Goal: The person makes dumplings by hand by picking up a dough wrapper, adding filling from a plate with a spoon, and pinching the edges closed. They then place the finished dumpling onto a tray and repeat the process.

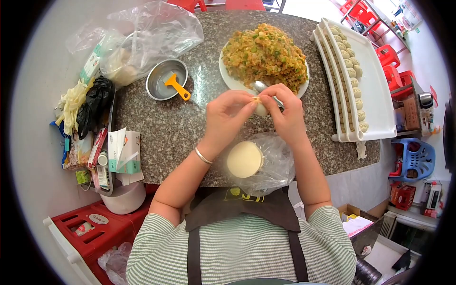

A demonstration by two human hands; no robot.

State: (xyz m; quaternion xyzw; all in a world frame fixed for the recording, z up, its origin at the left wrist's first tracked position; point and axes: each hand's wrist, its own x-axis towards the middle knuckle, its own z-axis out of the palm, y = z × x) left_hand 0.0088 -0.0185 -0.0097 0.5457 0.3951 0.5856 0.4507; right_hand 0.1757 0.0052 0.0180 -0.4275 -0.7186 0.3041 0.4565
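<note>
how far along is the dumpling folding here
Done: a row of folded dumplings fills part of the white tray. In hand: left hand and right hand pinch one dumpling. Left: a heaped plate of filling and a stack of wrappers.

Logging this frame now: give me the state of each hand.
Left hand: closed, pinching the dumpling.
Right hand: closed, pinching the same dumpling from the other side.

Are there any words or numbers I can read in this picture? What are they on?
None can be read.
Yellow print on the apron: too blurred.
White label on the red crate: too small.
Teal and white box on the granite counter: print too small.
Packets beside it: blurred.
</note>
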